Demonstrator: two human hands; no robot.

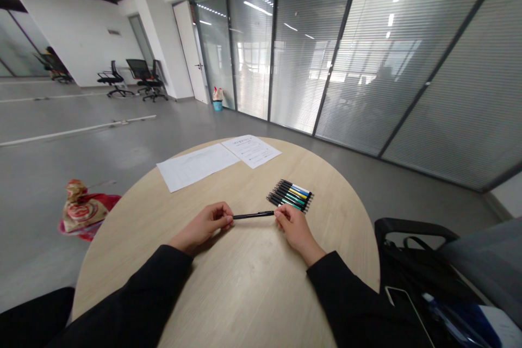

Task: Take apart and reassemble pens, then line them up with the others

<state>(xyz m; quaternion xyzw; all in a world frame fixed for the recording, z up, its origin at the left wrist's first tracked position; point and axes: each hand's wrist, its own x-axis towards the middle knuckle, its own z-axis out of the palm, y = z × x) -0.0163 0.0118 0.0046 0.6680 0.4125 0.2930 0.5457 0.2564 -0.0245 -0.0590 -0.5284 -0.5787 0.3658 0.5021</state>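
A black pen (253, 215) is held level between both hands above the round wooden table (244, 283). My left hand (209, 223) pinches its left end, and the fingers of my right hand (292, 224) are closed on its right end. Just beyond my right hand lies a row of several pens (290, 194), side by side, mostly black with green, yellow, blue and white parts. My right hand hides a little of the row's near side.
Two sheets lie at the table's far side, a blank-looking paper (198, 166) and a printed paper (252, 151). A chair (416, 228) holding a bag and a phone stands at the right. A red and tan bag (84, 209) is on the floor at left.
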